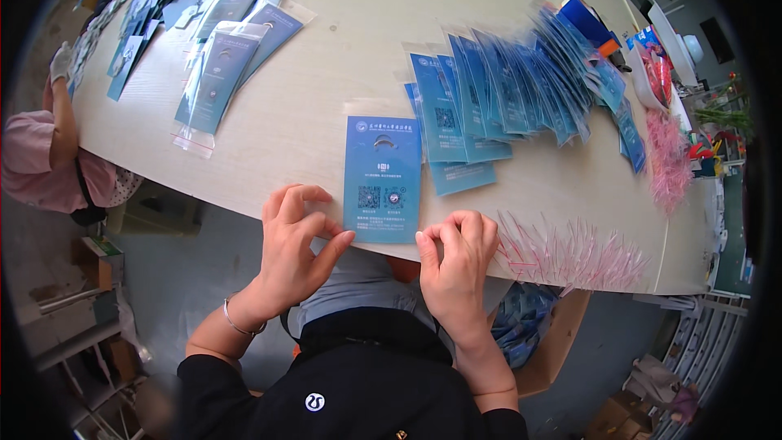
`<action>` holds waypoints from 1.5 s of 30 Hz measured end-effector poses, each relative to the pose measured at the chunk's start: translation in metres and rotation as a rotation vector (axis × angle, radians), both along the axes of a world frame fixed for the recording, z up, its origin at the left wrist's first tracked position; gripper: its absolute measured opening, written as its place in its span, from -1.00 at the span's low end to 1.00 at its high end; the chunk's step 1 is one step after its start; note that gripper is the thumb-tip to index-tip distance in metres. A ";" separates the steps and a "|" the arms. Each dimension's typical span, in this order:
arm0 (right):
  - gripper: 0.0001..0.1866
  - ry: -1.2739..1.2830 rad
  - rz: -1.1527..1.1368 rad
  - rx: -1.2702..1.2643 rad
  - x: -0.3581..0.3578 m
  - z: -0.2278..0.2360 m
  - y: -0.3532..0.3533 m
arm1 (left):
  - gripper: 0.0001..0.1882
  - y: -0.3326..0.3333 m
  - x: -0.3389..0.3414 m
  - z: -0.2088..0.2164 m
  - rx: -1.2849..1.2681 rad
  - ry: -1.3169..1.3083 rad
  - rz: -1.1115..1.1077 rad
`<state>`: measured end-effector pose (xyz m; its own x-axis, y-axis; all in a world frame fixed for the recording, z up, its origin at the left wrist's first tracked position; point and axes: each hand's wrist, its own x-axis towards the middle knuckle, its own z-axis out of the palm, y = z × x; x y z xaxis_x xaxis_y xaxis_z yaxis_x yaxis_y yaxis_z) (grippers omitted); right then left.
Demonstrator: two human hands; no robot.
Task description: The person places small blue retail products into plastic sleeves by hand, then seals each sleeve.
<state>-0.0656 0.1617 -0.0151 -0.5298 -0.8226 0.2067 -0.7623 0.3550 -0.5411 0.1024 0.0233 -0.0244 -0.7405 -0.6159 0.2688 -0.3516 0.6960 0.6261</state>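
In front of me, at the near table edge, lies a blue printed card in a clear plastic sleeve [382, 171], upright to my view. The sleeve's clear end sticks out past the card's far edge. My left hand [297, 236] has thumb and forefinger closed at the card's lower left corner, its other fingers curled above. At the lower right corner, the thumb and forefinger of my right hand [458, 265] are pinched against the edge.
Sleeved blue cards [505, 85] fan out at the right; more cards [216, 81] lie at far left. Clear strips with red lines [570, 257] line the near right edge, beside a pink bundle [669, 159]. A person in pink [37, 155] works at the left.
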 end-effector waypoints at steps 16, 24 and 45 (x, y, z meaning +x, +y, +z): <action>-0.76 0.291 0.202 -0.215 0.017 -0.016 -0.014 | -0.78 0.011 -0.010 0.001 -0.056 -0.048 0.094; -0.50 0.404 0.113 0.077 -0.019 -0.012 -0.022 | -0.40 -0.108 0.033 0.000 -0.521 -0.330 0.523; -0.70 -0.067 0.451 -0.194 -0.035 -0.009 -0.025 | -0.40 -0.055 -0.043 0.013 -0.185 -0.259 -0.471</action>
<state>-0.1005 0.1363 -0.0239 -0.1467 -0.9226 0.3567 -0.7783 -0.1149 -0.6173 0.0595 -0.0317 -0.0110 -0.9801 -0.1627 0.1141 -0.1022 0.9049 0.4132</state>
